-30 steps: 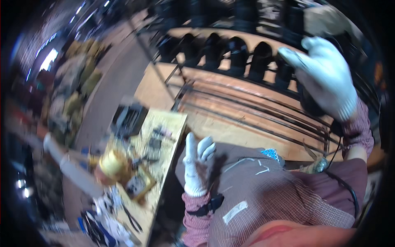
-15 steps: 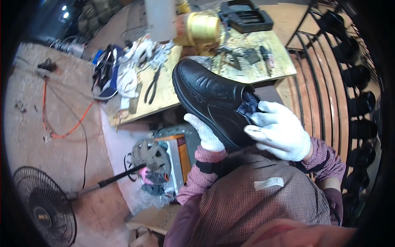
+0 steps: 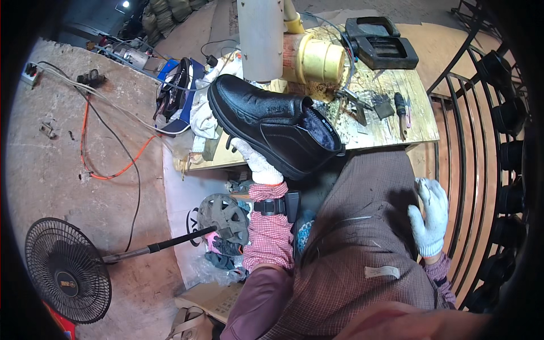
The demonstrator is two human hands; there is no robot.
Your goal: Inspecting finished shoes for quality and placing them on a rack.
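Note:
A black leather shoe point(image 3: 272, 122) with a dark fuzzy lining is held up over the near edge of the wooden workbench, its toe pointing to the far left. My left hand point(image 3: 256, 161), in a white knit glove, grips it from below by the sole; some of its fingers are hidden under the shoe. Away from the shoe, my right hand point(image 3: 432, 215), also gloved in white, hangs beside my brown checked apron point(image 3: 362, 226) with its fingers stretched and nothing in them. Just beyond the shoe stands a machine with a yellow nozzle point(image 3: 323, 59) and a grey metal cover point(image 3: 260, 39).
Tools point(image 3: 401, 113) and a black frame-shaped part point(image 3: 385, 48) lie on the workbench point(image 3: 422, 127). To the right is a metal rack point(image 3: 453, 187) with several black shoes point(image 3: 513, 153). A fan point(image 3: 68, 272) stands at left, near an orange cord point(image 3: 116, 170).
My right hand has left the shoe opening and moved down to the right. The left hand still holds the shoe, now further left and closer to the machine.

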